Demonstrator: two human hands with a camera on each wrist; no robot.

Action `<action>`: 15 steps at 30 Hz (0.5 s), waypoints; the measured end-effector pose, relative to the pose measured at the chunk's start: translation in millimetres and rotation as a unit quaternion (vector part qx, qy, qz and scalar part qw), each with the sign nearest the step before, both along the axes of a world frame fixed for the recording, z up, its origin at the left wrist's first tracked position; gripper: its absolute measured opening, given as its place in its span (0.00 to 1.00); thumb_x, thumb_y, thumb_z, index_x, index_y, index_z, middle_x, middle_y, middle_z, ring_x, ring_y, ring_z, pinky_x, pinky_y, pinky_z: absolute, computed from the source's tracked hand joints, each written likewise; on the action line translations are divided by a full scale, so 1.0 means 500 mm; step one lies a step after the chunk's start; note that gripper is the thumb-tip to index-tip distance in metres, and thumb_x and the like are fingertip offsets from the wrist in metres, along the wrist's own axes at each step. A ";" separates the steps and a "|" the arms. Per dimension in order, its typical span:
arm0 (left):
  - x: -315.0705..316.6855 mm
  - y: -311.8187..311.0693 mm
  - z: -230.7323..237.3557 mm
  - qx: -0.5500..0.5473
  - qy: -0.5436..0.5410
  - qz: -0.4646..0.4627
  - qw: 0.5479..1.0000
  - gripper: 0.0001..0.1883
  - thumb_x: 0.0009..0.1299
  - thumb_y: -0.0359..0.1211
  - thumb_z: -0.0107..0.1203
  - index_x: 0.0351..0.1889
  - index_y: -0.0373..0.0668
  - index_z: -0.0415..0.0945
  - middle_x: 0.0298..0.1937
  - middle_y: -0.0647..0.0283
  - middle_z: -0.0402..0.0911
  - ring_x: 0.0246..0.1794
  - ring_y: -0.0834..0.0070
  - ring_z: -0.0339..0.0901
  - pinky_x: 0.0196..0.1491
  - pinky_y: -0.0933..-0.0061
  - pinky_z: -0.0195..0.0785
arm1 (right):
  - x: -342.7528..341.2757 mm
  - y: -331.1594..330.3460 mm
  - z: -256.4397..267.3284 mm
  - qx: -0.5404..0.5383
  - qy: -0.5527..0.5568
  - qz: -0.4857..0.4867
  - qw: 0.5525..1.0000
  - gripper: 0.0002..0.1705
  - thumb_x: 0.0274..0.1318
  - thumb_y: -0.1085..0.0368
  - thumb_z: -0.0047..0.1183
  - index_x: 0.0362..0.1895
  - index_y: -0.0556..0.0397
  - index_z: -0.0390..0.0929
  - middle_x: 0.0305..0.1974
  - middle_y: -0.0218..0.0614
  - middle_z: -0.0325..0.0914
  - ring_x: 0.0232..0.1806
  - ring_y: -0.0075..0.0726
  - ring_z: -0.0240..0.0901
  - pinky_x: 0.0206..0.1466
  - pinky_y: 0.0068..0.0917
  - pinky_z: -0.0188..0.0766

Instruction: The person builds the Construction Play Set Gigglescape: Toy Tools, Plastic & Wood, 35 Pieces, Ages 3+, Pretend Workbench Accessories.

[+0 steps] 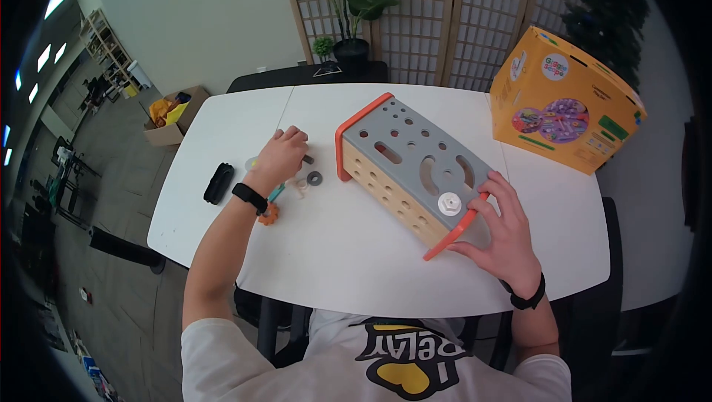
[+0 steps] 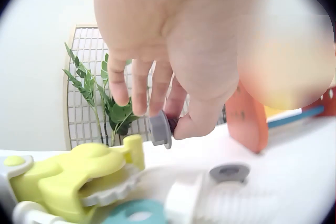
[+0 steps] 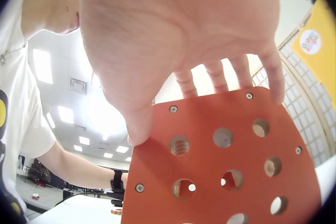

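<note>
A toy workbench box (image 1: 393, 190) with a grey perforated top and wooden sides lies at a slant on the table. My right hand (image 1: 512, 235) grips its red end panel (image 3: 202, 119), thumb on the near edge and fingers over the top edge. A white hexagonal toy bolt (image 1: 449, 204) sits on the grey top near that end. Left of the box, my left hand (image 1: 278, 157) pinches a grey flanged toy bolt (image 2: 160, 128) between thumb and fingertips. A grey washer (image 2: 229, 172) lies below it, beside a yellow-green toy (image 2: 63, 179) and a teal ring (image 2: 134, 212).
On the white table (image 1: 348, 268), an orange toy gear (image 1: 269, 215) lies by my left wrist. Farther left is a black case (image 1: 219, 183). A large yellow product box (image 1: 552, 101) stands at the back right. Behind the table are a potted plant (image 1: 351, 53) and a lattice screen.
</note>
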State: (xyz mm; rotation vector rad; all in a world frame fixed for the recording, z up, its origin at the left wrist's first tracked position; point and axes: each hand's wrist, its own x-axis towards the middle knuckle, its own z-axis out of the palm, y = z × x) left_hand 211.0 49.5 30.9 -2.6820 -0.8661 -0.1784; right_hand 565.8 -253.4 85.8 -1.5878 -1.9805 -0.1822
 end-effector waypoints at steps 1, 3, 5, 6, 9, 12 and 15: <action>-0.001 -0.005 0.004 0.006 -0.055 -0.006 0.998 0.05 0.61 0.28 0.64 0.35 0.41 0.84 0.51 0.63 0.82 0.56 0.68 0.77 0.56 0.68 0.73 | 0.000 -0.001 -0.001 0.000 0.000 -0.001 1.000 0.38 0.34 0.44 0.81 0.49 0.47 0.79 0.59 0.44 0.71 0.73 0.62 0.62 0.68 0.54 0.68; 0.009 -0.033 0.030 -0.069 -0.143 0.026 0.987 0.07 0.61 0.29 0.65 0.36 0.39 0.84 0.48 0.61 0.84 0.49 0.66 0.81 0.52 0.67 0.75 | -0.001 -0.001 -0.001 0.005 -0.001 -0.002 1.000 0.38 0.34 0.45 0.81 0.49 0.47 0.79 0.60 0.45 0.71 0.73 0.62 0.62 0.68 0.54 0.68; 0.035 -0.092 0.091 -0.228 -0.207 0.105 0.946 0.09 0.62 0.29 0.65 0.39 0.37 0.84 0.44 0.59 0.86 0.41 0.64 0.84 0.47 0.66 0.77 | -0.002 -0.002 0.000 0.005 -0.002 -0.003 1.000 0.38 0.33 0.45 0.81 0.48 0.48 0.79 0.60 0.45 0.71 0.73 0.62 0.63 0.68 0.54 0.69; 0.043 -0.118 0.104 -0.231 -0.238 0.072 0.941 0.10 0.62 0.30 0.66 0.40 0.36 0.84 0.40 0.59 0.85 0.37 0.65 0.83 0.44 0.66 0.77 | -0.002 -0.001 0.002 0.004 -0.004 -0.004 1.000 0.38 0.33 0.45 0.81 0.48 0.48 0.79 0.60 0.45 0.71 0.73 0.62 0.63 0.68 0.54 0.69; 0.062 -0.200 0.129 -0.244 -0.300 -0.012 0.922 0.11 0.62 0.30 0.66 0.41 0.35 0.84 0.34 0.60 0.83 0.29 0.68 0.81 0.36 0.68 0.76 | -0.005 0.000 0.002 0.006 -0.004 -0.008 1.000 0.38 0.32 0.46 0.82 0.48 0.48 0.79 0.59 0.45 0.72 0.73 0.62 0.64 0.67 0.53 0.70; 0.085 -0.265 0.139 -0.262 -0.298 -0.064 0.916 0.11 0.62 0.31 0.68 0.40 0.35 0.86 0.34 0.60 0.83 0.27 0.71 0.80 0.32 0.72 0.75 | -0.009 -0.001 0.003 0.010 -0.002 -0.013 1.000 0.39 0.32 0.46 0.82 0.48 0.49 0.79 0.58 0.44 0.73 0.72 0.61 0.64 0.66 0.53 0.71; 0.111 -0.302 0.126 -0.261 -0.282 -0.100 0.918 0.12 0.63 0.33 0.70 0.40 0.36 0.86 0.33 0.60 0.83 0.25 0.71 0.80 0.29 0.74 0.75 | -0.011 -0.002 0.006 0.007 -0.001 -0.015 1.000 0.39 0.32 0.46 0.82 0.48 0.49 0.79 0.58 0.44 0.72 0.72 0.61 0.64 0.66 0.53 0.71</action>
